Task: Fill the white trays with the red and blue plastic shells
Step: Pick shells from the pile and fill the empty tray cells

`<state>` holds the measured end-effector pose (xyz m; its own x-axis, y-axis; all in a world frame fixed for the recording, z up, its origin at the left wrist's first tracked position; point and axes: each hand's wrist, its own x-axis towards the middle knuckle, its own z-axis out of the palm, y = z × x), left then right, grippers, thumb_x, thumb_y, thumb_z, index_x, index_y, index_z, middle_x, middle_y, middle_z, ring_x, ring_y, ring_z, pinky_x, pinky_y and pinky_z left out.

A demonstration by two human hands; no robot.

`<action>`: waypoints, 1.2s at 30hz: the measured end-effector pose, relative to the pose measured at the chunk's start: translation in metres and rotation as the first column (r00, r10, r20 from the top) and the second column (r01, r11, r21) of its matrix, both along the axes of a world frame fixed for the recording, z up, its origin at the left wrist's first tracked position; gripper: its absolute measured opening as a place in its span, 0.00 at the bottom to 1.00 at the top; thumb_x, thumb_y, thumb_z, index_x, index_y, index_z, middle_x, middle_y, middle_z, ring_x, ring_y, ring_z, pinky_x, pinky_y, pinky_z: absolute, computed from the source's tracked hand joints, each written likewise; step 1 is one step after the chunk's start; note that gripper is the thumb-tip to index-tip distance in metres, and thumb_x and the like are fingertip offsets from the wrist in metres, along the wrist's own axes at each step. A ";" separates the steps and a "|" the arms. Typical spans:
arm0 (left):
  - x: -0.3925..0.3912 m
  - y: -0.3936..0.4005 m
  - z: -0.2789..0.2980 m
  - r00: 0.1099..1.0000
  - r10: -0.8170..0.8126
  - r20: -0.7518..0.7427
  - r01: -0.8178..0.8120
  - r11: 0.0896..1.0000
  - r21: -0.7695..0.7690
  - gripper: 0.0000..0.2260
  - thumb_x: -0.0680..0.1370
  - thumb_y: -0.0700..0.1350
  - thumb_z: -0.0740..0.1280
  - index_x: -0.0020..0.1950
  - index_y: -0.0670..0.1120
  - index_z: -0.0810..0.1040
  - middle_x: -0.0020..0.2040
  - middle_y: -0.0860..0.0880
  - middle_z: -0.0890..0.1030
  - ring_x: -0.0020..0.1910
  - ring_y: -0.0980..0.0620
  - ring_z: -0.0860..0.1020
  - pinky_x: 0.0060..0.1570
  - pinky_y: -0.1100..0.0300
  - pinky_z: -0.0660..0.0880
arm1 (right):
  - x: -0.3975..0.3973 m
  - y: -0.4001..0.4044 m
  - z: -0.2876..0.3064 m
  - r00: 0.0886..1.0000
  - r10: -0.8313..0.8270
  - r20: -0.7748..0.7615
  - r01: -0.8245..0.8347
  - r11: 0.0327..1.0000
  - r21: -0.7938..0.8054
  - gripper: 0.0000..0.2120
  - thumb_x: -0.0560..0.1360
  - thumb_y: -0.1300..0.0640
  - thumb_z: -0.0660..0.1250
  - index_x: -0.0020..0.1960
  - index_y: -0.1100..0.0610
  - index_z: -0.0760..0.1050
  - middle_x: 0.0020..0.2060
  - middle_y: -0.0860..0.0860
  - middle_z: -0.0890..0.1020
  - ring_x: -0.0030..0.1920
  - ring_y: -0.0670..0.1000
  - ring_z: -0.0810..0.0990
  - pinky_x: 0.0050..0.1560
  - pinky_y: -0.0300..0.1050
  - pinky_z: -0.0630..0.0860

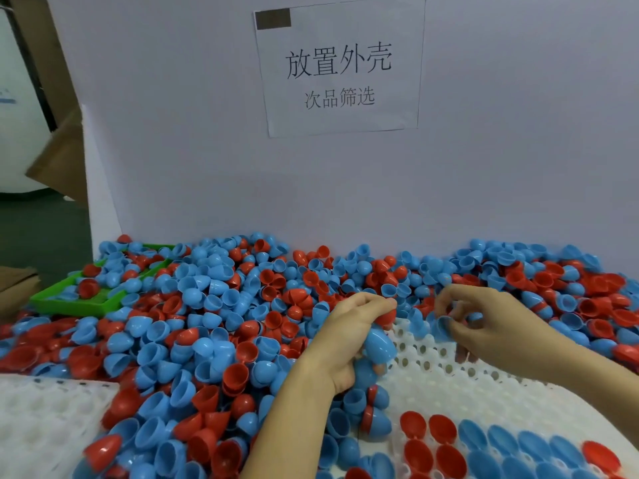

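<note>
Shells [214, 305] heaped across desk, some seated in white tray [449, 385] front right. Left hand [349, 337] grips several shells; right hand [484, 316] pinches blue shell [442, 328] above tray.

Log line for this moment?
left hand: grips blue shells | right hand: pinches blue shell | white tray: partly filled
</note>
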<state>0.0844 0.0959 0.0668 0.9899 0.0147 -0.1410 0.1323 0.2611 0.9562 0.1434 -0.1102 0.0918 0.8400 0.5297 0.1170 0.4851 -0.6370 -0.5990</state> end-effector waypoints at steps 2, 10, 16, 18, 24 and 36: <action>0.000 0.002 0.000 1.000 0.021 -0.008 -0.021 1.000 0.002 0.07 0.78 0.49 0.71 0.43 0.49 0.80 0.41 0.50 0.77 0.36 0.52 0.75 0.28 0.60 0.71 | 0.003 -0.015 0.004 0.976 0.043 -0.213 -0.085 0.978 -0.193 0.15 0.78 0.60 0.67 0.42 0.40 0.80 0.42 0.45 0.85 0.37 0.49 0.86 0.37 0.38 0.81; 0.000 0.006 -0.001 0.998 0.056 -0.037 -0.055 0.998 0.042 0.07 0.79 0.51 0.70 0.48 0.49 0.79 0.45 0.49 0.78 0.44 0.49 0.76 0.25 0.61 0.72 | 0.010 0.029 0.035 0.989 0.088 -0.123 -0.100 0.990 -0.099 0.18 0.76 0.59 0.71 0.48 0.33 0.82 0.50 0.43 0.86 0.47 0.43 0.86 0.45 0.35 0.82; 0.003 0.010 -0.004 0.997 0.062 -0.042 -0.060 0.997 0.054 0.09 0.78 0.50 0.69 0.40 0.50 0.77 0.40 0.50 0.75 0.37 0.51 0.74 0.22 0.63 0.69 | -0.009 0.088 0.084 0.927 0.356 -0.121 -0.239 0.806 0.541 0.36 0.79 0.66 0.64 0.74 0.32 0.61 0.68 0.36 0.73 0.63 0.42 0.78 0.60 0.45 0.79; 0.003 0.010 -0.003 0.997 0.066 -0.035 -0.066 0.998 0.026 0.07 0.79 0.50 0.70 0.43 0.49 0.78 0.40 0.50 0.76 0.37 0.51 0.74 0.22 0.62 0.69 | -0.011 0.087 0.073 0.973 0.227 -0.043 -0.200 0.921 0.334 0.31 0.81 0.65 0.62 0.74 0.35 0.62 0.69 0.37 0.73 0.64 0.44 0.77 0.59 0.46 0.80; 0.005 0.005 -0.004 0.998 0.058 -0.009 -0.058 0.998 0.027 0.08 0.78 0.52 0.71 0.51 0.48 0.80 0.44 0.50 0.79 0.39 0.51 0.75 0.25 0.61 0.70 | -0.015 0.063 0.034 0.995 0.087 -0.059 -0.091 0.994 -0.069 0.15 0.82 0.54 0.61 0.66 0.39 0.73 0.61 0.38 0.79 0.55 0.40 0.81 0.58 0.42 0.79; 0.008 0.000 -0.013 0.980 -0.078 0.181 0.046 0.984 0.174 0.22 0.74 0.42 0.77 0.64 0.49 0.73 0.53 0.51 0.86 0.55 0.53 0.84 0.55 0.61 0.80 | -0.012 0.055 0.016 0.942 -0.023 -0.334 0.113 0.961 0.251 0.11 0.74 0.49 0.73 0.55 0.47 0.79 0.42 0.48 0.87 0.42 0.48 0.86 0.41 0.42 0.82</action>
